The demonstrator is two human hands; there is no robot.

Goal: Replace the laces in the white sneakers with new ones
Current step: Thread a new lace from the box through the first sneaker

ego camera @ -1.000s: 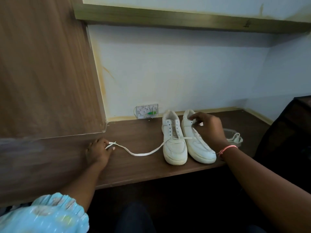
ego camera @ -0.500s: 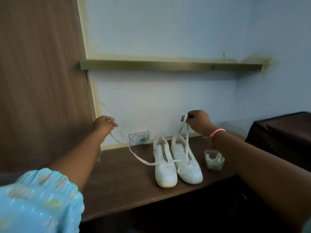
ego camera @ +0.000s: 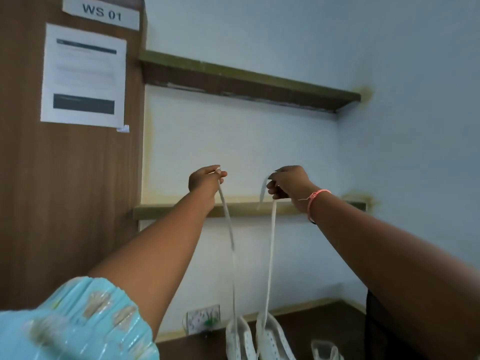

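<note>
Two ends of one white lace [ego camera: 271, 245] are held up high in the head view, one pinched in the fingers of the left hand [ego camera: 205, 181], the other gripped in the curled fingers of the right hand [ego camera: 288, 183]. Both strands are stretched down to the white sneakers [ego camera: 255, 339], which are stood side by side on the brown bench [ego camera: 324, 320] beneath, near a small clear container [ego camera: 324, 350].

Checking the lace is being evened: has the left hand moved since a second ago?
Yes. The left hand has risen from the desk to above the lower shelf, pinching the lace.
</note>
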